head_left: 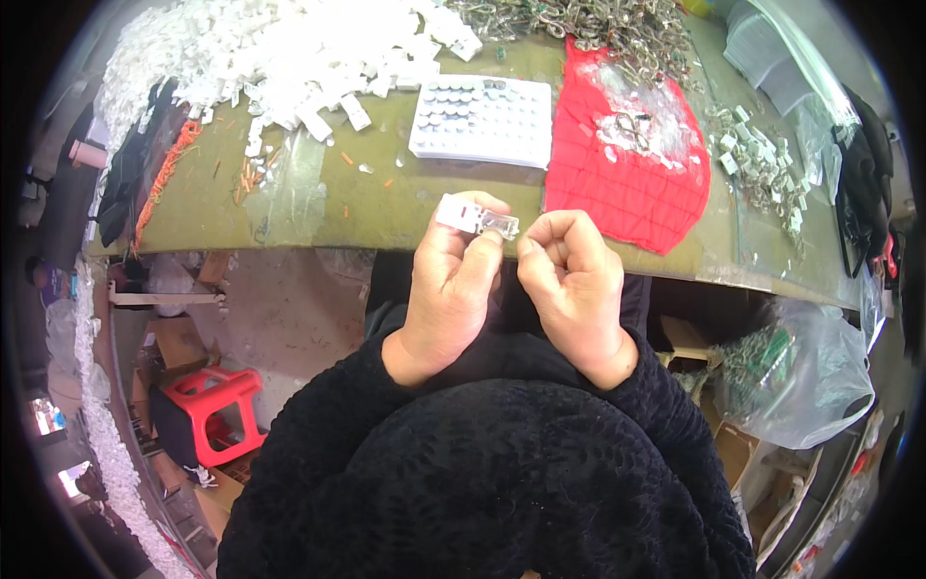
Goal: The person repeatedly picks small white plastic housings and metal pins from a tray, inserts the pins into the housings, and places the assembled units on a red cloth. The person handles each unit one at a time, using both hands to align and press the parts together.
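Observation:
Between thumb and fingers, my left hand (451, 285) grips a small white plastic casing (459, 213) whose right end shows a clear and metallic-looking part. Close to that end, my right hand (577, 288) is closed in a pinch; whatever its fingertips hold, if anything, is too small to make out. Both hands are just over the near edge of the table. Beyond them lies a white tray (529, 125) with rows of small round discs. A red cloth (627, 198) to its right bears small clear pieces and a metal part.
A large heap of white plastic casings (260, 58) covers the far left of the table (386, 207). Tangled metal parts (598, 24) are piled at the back. More white pieces with metal ends (762, 164) lie at right. Below are a red stool (217, 410) and a plastic bag (801, 376).

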`<state>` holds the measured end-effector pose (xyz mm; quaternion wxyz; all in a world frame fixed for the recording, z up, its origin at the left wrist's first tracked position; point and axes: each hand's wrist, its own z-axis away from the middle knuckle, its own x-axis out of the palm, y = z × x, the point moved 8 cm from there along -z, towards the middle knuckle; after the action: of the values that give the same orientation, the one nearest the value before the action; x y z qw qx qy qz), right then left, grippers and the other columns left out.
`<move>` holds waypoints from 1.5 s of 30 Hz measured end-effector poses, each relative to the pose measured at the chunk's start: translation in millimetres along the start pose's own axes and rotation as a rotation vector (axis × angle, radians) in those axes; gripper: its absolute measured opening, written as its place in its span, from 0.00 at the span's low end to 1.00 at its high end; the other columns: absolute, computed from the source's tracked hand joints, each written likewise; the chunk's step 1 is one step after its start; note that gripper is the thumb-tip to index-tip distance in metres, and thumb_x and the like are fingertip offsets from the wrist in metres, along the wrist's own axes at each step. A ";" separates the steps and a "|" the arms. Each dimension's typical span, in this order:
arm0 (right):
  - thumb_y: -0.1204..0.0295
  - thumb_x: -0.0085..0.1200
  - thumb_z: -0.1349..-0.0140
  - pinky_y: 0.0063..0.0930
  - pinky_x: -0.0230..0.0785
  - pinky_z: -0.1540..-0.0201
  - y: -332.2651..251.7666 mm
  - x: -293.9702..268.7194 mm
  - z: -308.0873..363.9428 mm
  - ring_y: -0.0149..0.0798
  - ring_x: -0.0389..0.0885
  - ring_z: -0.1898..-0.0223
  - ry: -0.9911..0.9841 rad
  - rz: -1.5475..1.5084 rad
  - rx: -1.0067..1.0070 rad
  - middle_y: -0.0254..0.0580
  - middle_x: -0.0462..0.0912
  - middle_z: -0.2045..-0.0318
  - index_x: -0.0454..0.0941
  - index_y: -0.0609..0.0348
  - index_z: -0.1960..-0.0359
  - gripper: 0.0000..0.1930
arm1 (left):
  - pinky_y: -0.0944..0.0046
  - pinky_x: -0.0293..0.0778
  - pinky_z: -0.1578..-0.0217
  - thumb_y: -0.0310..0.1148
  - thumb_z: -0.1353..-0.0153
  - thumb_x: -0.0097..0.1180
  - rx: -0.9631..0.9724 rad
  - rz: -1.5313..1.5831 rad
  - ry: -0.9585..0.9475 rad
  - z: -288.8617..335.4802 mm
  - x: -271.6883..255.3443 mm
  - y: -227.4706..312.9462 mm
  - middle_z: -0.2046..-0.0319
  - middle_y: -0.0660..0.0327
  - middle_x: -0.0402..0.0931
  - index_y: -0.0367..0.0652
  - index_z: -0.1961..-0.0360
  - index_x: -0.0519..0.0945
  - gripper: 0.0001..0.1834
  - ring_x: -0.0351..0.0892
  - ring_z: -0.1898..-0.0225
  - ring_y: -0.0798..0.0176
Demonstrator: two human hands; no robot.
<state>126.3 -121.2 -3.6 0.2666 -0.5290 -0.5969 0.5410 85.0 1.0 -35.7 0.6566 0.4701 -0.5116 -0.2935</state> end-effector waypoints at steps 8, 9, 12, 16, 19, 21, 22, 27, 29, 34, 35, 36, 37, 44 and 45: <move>0.75 0.52 0.33 0.21 0.70 0.70 35.2 23.7 8.6 0.29 0.78 0.76 -0.201 -0.737 0.500 0.39 0.80 0.72 0.71 0.64 0.61 0.05 | 0.73 0.61 0.79 0.28 0.30 0.46 -0.283 0.479 -0.205 1.8 3.9 -13.6 0.72 0.67 0.70 0.40 0.48 0.72 0.11 0.64 0.80 0.76; 0.75 0.52 0.33 0.21 0.70 0.69 33.4 24.2 10.3 0.30 0.79 0.74 -0.224 -0.774 0.503 0.40 0.80 0.71 0.70 0.65 0.59 0.06 | 0.73 0.62 0.79 0.29 0.29 0.48 -0.301 0.498 -0.216 1.5 4.1 -14.5 0.72 0.67 0.71 0.40 0.47 0.73 0.12 0.65 0.80 0.75; 0.75 0.53 0.33 0.23 0.72 0.63 26.9 20.6 8.2 0.32 0.80 0.69 -0.250 -0.659 0.396 0.42 0.80 0.67 0.69 0.65 0.55 0.10 | 0.72 0.63 0.79 0.33 0.29 0.52 -0.301 0.493 -0.247 -1.1 3.2 -13.0 0.71 0.67 0.73 0.40 0.44 0.74 0.16 0.67 0.79 0.74; 0.78 0.56 0.38 0.31 0.68 0.47 5.0 1.7 -6.1 0.36 0.76 0.51 -0.137 -0.286 0.030 0.44 0.77 0.54 0.69 0.64 0.51 0.15 | 0.74 0.65 0.78 0.34 0.30 0.54 -0.175 0.207 -0.312 -5.4 -4.5 3.6 0.67 0.65 0.76 0.38 0.45 0.75 0.16 0.70 0.78 0.73; 0.80 0.54 0.39 0.29 0.70 0.50 -10.4 2.2 -13.5 0.35 0.76 0.54 -0.173 -0.193 -0.116 0.47 0.74 0.52 0.67 0.63 0.48 0.18 | 0.72 0.73 0.77 0.32 0.29 0.52 -0.141 0.067 -0.368 -3.2 -6.7 12.1 0.60 0.58 0.79 0.35 0.46 0.75 0.15 0.77 0.76 0.69; 0.80 0.52 0.39 0.25 0.72 0.55 -2.7 11.3 -10.1 0.34 0.77 0.57 -0.213 -0.361 0.113 0.49 0.74 0.53 0.66 0.64 0.48 0.18 | 0.68 0.77 0.78 0.31 0.29 0.51 -0.170 0.076 -0.361 2.2 -5.4 9.3 0.54 0.50 0.80 0.32 0.46 0.74 0.16 0.81 0.75 0.64; 0.81 0.52 0.38 0.24 0.73 0.58 -0.5 19.2 -10.3 0.34 0.77 0.58 -0.261 -0.431 0.192 0.50 0.74 0.53 0.65 0.64 0.47 0.17 | 0.66 0.81 0.75 0.31 0.29 0.51 -0.163 0.128 -0.408 2.8 -2.2 10.2 0.49 0.45 0.78 0.31 0.46 0.74 0.16 0.84 0.71 0.60; 0.82 0.51 0.37 0.22 0.68 0.77 -8.5 32.8 -12.9 0.26 0.73 0.80 -0.309 -0.397 0.203 0.44 0.73 0.64 0.62 0.64 0.48 0.17 | 0.60 0.82 0.69 0.33 0.30 0.52 -0.122 0.112 -0.371 5.9 -7.0 2.8 0.55 0.47 0.80 0.31 0.44 0.73 0.19 0.84 0.71 0.57; 0.82 0.51 0.37 0.22 0.67 0.77 -7.9 35.9 -16.0 0.26 0.73 0.81 -0.344 -0.363 0.218 0.41 0.74 0.67 0.63 0.64 0.48 0.17 | 0.59 0.82 0.69 0.33 0.30 0.52 -0.158 0.171 -0.348 4.3 -13.6 -2.8 0.57 0.47 0.80 0.31 0.43 0.72 0.19 0.83 0.72 0.56; 0.78 0.55 0.35 0.27 0.72 0.62 -5.7 19.0 -70.4 0.32 0.79 0.65 -0.190 -0.027 -0.004 0.40 0.80 0.65 0.75 0.64 0.56 0.07 | 0.60 0.82 0.73 0.32 0.29 0.49 -0.289 0.528 -0.248 -8.8 -40.2 -11.1 0.55 0.45 0.81 0.31 0.41 0.70 0.20 0.84 0.71 0.56; 0.79 0.54 0.35 0.28 0.72 0.60 -4.9 17.3 -86.9 0.31 0.79 0.64 -0.166 0.145 -0.086 0.39 0.80 0.64 0.76 0.63 0.56 0.07 | 0.60 0.84 0.71 0.31 0.28 0.49 -0.272 0.612 -0.263 -12.8 -43.1 -8.7 0.54 0.45 0.80 0.31 0.41 0.71 0.19 0.86 0.68 0.55; 0.78 0.54 0.36 0.32 0.72 0.61 -6.1 23.1 -101.8 0.39 0.79 0.64 -0.175 0.236 -0.199 0.43 0.80 0.64 0.77 0.63 0.59 0.06 | 0.61 0.84 0.71 0.31 0.28 0.48 -0.282 0.622 -0.226 -14.0 -48.6 -10.3 0.54 0.44 0.80 0.31 0.41 0.71 0.19 0.85 0.68 0.56; 0.77 0.55 0.37 0.36 0.73 0.62 -8.2 31.7 -115.3 0.46 0.80 0.65 -0.183 0.326 -0.330 0.47 0.79 0.64 0.78 0.62 0.61 0.05 | 0.61 0.84 0.71 0.31 0.28 0.48 -0.286 0.637 -0.198 -15.6 -53.4 -10.8 0.53 0.44 0.80 0.31 0.41 0.71 0.19 0.85 0.68 0.57; 0.73 0.57 0.41 0.46 0.73 0.62 5.5 57.9 -137.8 0.56 0.80 0.64 -0.380 0.563 -0.448 0.50 0.77 0.67 0.78 0.60 0.65 0.05 | 0.61 0.83 0.73 0.32 0.28 0.48 -0.270 0.666 -0.164 -15.4 -70.7 -6.9 0.53 0.43 0.80 0.31 0.41 0.71 0.19 0.84 0.71 0.59; 0.72 0.57 0.41 0.45 0.73 0.62 4.4 57.0 -136.3 0.56 0.80 0.64 -0.385 0.589 -0.462 0.51 0.77 0.67 0.78 0.60 0.65 0.06 | 0.61 0.83 0.73 0.32 0.28 0.48 -0.273 0.674 -0.168 -16.2 -72.3 -6.4 0.53 0.43 0.80 0.31 0.41 0.71 0.19 0.84 0.72 0.59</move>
<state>232.2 -19.9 14.9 -0.1416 -0.6124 -0.5646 0.5349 79.0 66.3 -70.7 0.7287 0.1573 -0.6460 -0.1640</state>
